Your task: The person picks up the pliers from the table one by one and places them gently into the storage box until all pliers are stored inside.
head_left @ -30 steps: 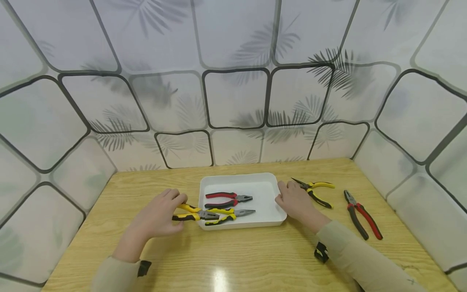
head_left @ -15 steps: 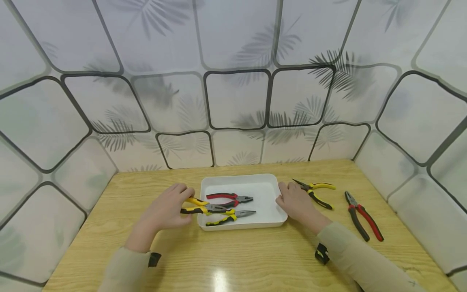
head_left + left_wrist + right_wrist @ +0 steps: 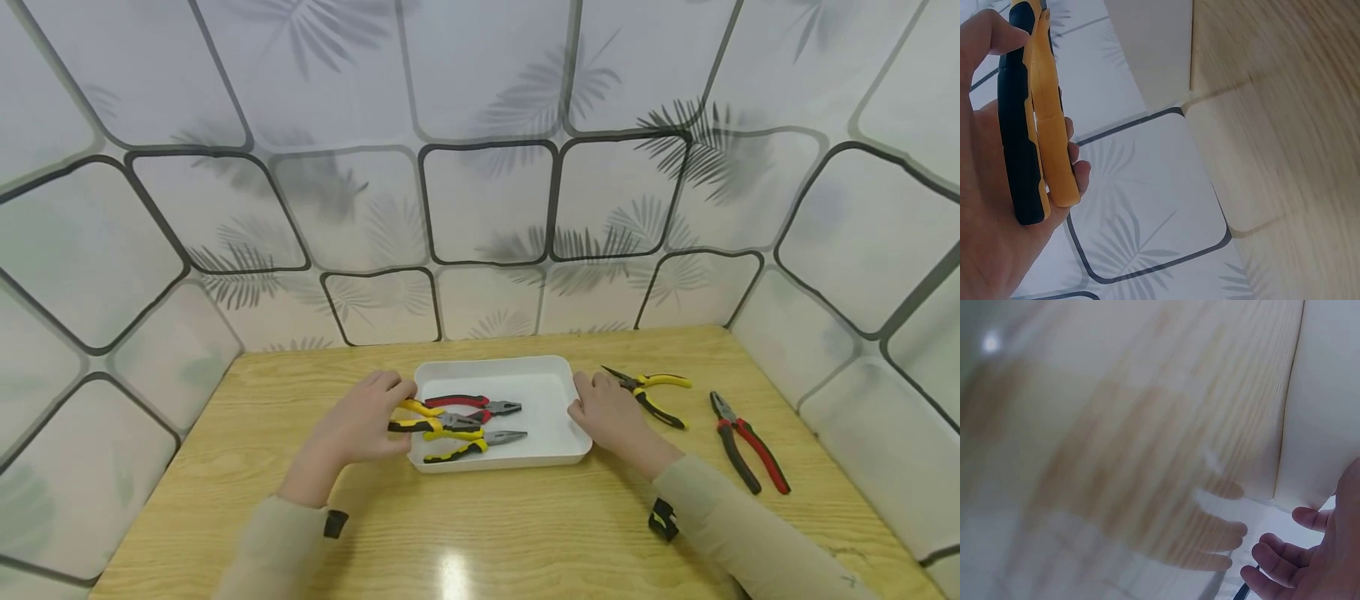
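Observation:
My left hand [image 3: 356, 425] grips yellow-and-black combination pliers [image 3: 448, 422] by the handles. It holds them over the left end of the white tray [image 3: 543, 396], their jaws toward the right. The handles [image 3: 1021, 137] lie between thumb and fingers in the left wrist view. Below the held pair, in the tray, are red-and-black combination pliers [image 3: 504, 408] and yellow-and-black needle-nose pliers [image 3: 502, 437], both partly hidden. At the tray's right edge rests my right hand [image 3: 606, 417]. Its fingers [image 3: 1279, 556] are loosely bent in the right wrist view, with nothing visible between them and the thumb.
Right of the tray, another pair of yellow-and-black needle-nose pliers [image 3: 637, 385] lies on the wooden table [image 3: 390, 533], near the right hand. Farther right lie red-and-black pliers [image 3: 738, 429]. Patterned panels [image 3: 487, 208] surround the table at the back and both sides.
My left hand has moved right and slightly back, carrying the combination pliers from the tray's left edge farther over it. The right hand has stayed at the tray's right edge.

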`<state>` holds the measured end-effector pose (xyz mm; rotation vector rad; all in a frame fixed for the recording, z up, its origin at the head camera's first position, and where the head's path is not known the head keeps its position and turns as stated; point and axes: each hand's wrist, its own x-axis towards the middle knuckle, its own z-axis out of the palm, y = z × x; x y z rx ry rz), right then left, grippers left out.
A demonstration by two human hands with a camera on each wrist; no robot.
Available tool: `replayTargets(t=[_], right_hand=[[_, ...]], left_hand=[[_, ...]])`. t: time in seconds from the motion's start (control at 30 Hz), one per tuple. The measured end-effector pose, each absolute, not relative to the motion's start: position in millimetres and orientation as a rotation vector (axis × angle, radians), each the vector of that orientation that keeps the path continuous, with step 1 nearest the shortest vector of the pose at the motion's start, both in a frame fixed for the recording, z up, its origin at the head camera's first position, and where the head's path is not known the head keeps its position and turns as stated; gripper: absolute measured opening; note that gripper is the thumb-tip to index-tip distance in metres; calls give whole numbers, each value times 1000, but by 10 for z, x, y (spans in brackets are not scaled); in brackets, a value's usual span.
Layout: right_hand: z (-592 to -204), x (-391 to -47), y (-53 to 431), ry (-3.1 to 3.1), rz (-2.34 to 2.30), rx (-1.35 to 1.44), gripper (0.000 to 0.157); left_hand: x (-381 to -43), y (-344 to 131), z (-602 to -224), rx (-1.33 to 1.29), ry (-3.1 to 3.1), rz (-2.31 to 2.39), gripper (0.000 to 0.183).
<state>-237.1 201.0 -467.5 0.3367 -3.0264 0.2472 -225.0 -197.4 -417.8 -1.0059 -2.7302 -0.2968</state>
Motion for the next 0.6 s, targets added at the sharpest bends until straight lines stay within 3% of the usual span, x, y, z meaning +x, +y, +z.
replayTargets(t=[0.6], right_hand=[[-4681,-2369,2012,-3027,252,340,14]], left_hand=[[-2334,-1780,-4233,-1070,-2746,-254,40]])
